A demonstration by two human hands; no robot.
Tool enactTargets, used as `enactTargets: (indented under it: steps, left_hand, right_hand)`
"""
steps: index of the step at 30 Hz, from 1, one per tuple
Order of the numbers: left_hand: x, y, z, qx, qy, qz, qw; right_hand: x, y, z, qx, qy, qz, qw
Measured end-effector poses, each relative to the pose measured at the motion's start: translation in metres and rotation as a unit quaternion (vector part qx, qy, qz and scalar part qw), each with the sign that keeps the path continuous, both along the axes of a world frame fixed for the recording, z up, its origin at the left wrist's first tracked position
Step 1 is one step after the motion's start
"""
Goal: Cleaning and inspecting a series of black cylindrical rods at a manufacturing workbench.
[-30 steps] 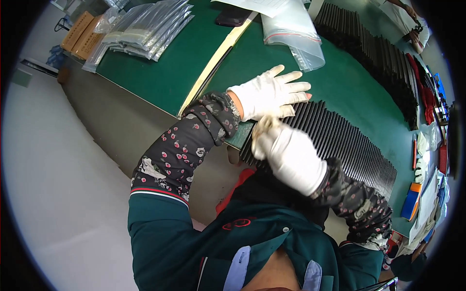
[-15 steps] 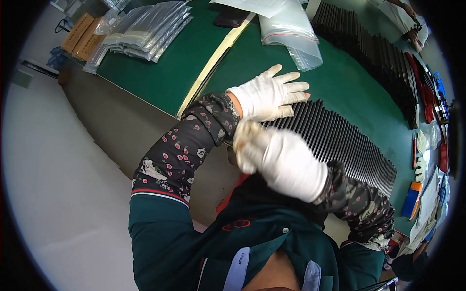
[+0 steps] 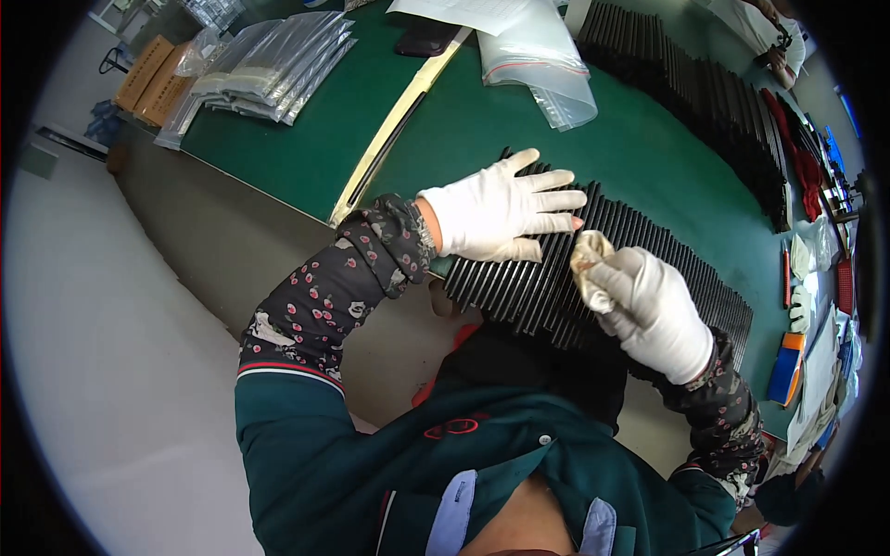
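A row of thin black rods [image 3: 528,295] lies side by side on the green table along its near edge. My left hand [image 3: 496,211], in a white glove with one bare fingertip showing, rests flat on the left part of the rods, fingers spread. A stained, off-white crumpled cloth [image 3: 591,269] is pinched in my right hand [image 3: 656,310], which is also gloved. That hand is over the middle of the row, by the left fingertips. The cloth is at the rods; whether it presses on them I cannot tell.
A long stack of dark rods [image 3: 691,93] stands at the far right, beside a red cloth [image 3: 805,171]. Clear plastic bags [image 3: 547,69] and a dark phone [image 3: 427,39] lie at the back. Packed bags [image 3: 269,69] sit far left. A blue and orange box [image 3: 786,369] is at right.
My right hand has moved right with the cloth, away from the left wrist and over the rods. My left hand has shifted slightly down and left onto the rods.
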State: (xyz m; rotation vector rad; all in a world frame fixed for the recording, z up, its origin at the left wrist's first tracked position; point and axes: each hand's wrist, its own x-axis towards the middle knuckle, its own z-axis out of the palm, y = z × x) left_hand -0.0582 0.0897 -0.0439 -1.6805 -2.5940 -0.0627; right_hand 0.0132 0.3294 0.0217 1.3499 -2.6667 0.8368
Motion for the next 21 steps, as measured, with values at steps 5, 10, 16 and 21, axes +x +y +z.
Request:
enactTargets:
  steps: [5,10,16,21]
  left_hand:
    - [-0.003,-0.021,-0.001,0.016,0.003,0.026,1.0]
    - [-0.002,-0.009,0.002,0.065,0.018,0.044,0.997]
    - [0.001,0.002,0.005,-0.021,0.034,0.044,0.998]
    - [0.001,-0.001,-0.003,0.01,0.013,0.057,0.998]
  right_hand:
    - [-0.003,0.01,-0.003,0.03,-0.002,-0.049,0.998]
    - [-0.007,-0.008,-0.003,0.014,0.016,-0.014,1.0]
    - [-0.005,-0.058,-0.043,0.046,0.117,0.079,0.989]
    - [0.034,-0.07,-0.034,0.116,-0.112,0.291,0.943]
